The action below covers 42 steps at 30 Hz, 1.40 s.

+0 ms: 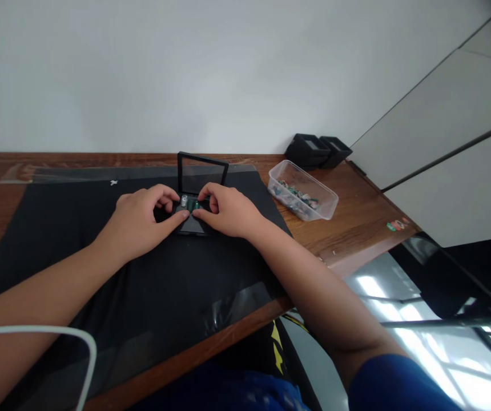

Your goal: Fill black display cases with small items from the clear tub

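Note:
A small black case (194,224) lies open on a black mat (151,285), its clear-windowed lid (201,174) standing upright behind it. Small green and silver pieces (189,204) sit in the case's base. My left hand (143,220) rests on the case's left side, fingers curled, thumb pressing toward the pieces. My right hand (226,211) is on the right side, fingers curled and pinched around the green pieces. Both thumbs nearly meet at the front of the case.
A clear plastic tub (303,191) of small green and mixed pieces stands right of the mat on the wooden table (357,228). Two black boxes (316,149) sit by the wall. A white cable (57,337) loops at lower left. A black chair (451,279) stands right.

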Motion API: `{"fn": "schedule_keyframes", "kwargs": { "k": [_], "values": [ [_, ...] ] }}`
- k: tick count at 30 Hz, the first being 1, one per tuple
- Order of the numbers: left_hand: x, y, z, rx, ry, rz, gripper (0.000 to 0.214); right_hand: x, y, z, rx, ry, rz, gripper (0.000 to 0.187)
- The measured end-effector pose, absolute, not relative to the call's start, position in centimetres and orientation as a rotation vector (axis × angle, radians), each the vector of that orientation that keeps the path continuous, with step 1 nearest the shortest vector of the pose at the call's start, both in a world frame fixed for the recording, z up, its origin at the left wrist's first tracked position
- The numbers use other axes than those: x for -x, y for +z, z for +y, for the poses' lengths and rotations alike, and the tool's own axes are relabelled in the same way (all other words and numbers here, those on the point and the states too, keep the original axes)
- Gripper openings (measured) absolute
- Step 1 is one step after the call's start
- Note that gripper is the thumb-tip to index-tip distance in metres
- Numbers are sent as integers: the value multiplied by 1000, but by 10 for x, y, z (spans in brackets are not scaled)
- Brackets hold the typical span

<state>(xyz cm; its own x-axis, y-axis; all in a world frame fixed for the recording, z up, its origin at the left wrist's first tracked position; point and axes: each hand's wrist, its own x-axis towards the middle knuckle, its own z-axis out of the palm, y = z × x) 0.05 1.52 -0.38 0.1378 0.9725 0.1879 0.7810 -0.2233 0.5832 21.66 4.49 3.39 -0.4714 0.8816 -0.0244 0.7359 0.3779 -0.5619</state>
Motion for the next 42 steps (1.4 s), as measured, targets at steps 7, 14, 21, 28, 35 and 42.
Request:
{"fn": "schedule_keyframes", "kwargs": {
  "k": [7,14,21,28,35,42],
  "values": [
    [0,-4,17,-2129,707,1717,47,-217,33,45,1427,748,-2355,21],
    [0,-6,18,-2179,686,1705,42,-215,31,46,1449,729,-2351,21],
    [-1,-4,17,-2188,699,1698,35,-214,30,45,1458,679,-2365,19],
    [1,-5,15,-2219,740,1631,30,-216,32,45,1381,729,-2347,18],
    [-1,-8,14,-2221,882,1622,27,-215,33,43,1298,800,-2331,17],
    [-6,-8,14,-2218,905,1673,37,-228,51,40,1297,755,-2411,15]
  ]
}}
